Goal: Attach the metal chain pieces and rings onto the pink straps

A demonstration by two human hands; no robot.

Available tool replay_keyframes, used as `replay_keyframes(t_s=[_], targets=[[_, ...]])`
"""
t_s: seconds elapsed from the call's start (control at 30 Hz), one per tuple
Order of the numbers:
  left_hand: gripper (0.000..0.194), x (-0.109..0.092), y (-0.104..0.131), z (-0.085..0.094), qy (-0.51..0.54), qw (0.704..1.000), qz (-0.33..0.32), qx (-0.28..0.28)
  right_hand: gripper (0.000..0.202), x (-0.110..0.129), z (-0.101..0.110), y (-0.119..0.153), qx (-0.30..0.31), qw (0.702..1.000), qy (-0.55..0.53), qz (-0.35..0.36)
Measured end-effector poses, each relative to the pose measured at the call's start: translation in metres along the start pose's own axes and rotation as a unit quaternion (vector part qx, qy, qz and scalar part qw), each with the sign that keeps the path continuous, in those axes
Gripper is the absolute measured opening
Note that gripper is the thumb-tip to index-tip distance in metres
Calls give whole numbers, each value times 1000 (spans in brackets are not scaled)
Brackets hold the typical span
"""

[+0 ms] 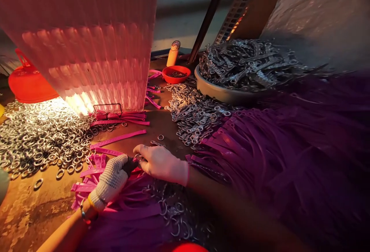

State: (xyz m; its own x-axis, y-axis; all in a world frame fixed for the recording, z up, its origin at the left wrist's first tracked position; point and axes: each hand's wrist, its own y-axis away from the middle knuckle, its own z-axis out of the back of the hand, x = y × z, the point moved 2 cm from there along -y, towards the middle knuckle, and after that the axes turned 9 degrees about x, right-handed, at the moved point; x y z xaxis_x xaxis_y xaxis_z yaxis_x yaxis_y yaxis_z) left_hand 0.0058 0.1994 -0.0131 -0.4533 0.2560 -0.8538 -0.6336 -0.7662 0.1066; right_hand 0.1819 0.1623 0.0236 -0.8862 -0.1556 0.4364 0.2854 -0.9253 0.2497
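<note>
Ring [138, 156] sits pinched in right hand [164, 164]; left hand [112, 176] apparently grips a strap end [135, 160] beside it, probably for steadiness. Loose rings [43, 136] lie left, clips [189, 115] ahead-right, straps [133, 211] below, likely for quick reach.

Place: a workshop, shown by bulk parts
Rings [54, 138]: heaped loose on the stained surface [26, 209]
Basin [221, 93]: piled above its rim with metal links [251, 63]
Straps [257, 132]: purple, massed together

At upper left we see a ribbed translucent sheet [101, 32] and a red container [30, 86]; at upper centre, a bottle [173, 56] and a slanted pole [209, 18].
</note>
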Motion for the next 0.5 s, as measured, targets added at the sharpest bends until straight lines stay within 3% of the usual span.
replay_keyframes(t_s=[0.1,0.23,0.33,0.5], targets=[[17,2,1,-2,13,1000,6,11,27,4,3,-2,54,997,32,-32],[17,0,5,-2,6,999,22,24,37,7,0,-3,59,995,71,-43],[17,-1,8,-2,-37,999,19,15,35,7,-5,-1,35,992,122,1],[15,-12,8,0,-76,996,1,46,33,8,-7,3,35,978,184,88]])
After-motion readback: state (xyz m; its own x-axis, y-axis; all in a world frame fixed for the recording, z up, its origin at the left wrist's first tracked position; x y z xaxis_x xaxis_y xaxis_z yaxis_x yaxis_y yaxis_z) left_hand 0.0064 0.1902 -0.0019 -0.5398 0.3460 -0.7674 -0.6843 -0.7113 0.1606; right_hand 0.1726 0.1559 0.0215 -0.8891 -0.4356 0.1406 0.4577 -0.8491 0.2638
